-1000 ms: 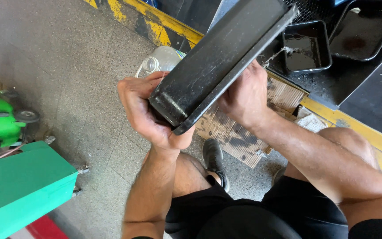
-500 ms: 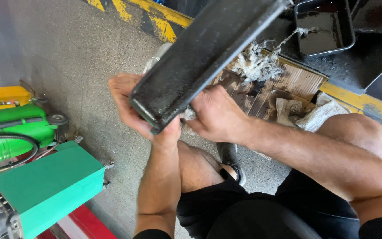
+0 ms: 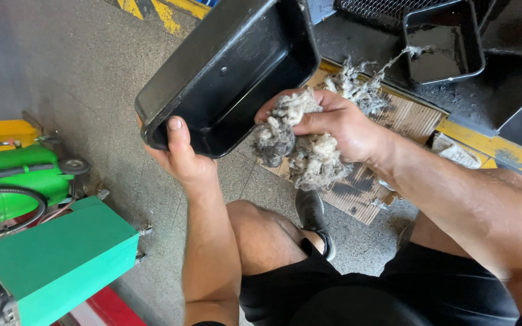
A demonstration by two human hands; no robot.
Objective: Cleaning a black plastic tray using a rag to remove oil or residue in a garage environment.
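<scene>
Head view: left hand grips the near rim of a black rectangular metal tray, tilted, its long axis running toward 1 o'clock. At 3 o'clock from that rim, just beside it, the right hand is closed on a grey-white fibrous cleaning wad

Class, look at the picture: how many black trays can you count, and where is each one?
2. One black tray is held tilted by the left hand, beside the right hand gripping grey fluff. The second tray lies flat at top right. Others may lie beyond the edge.
</scene>
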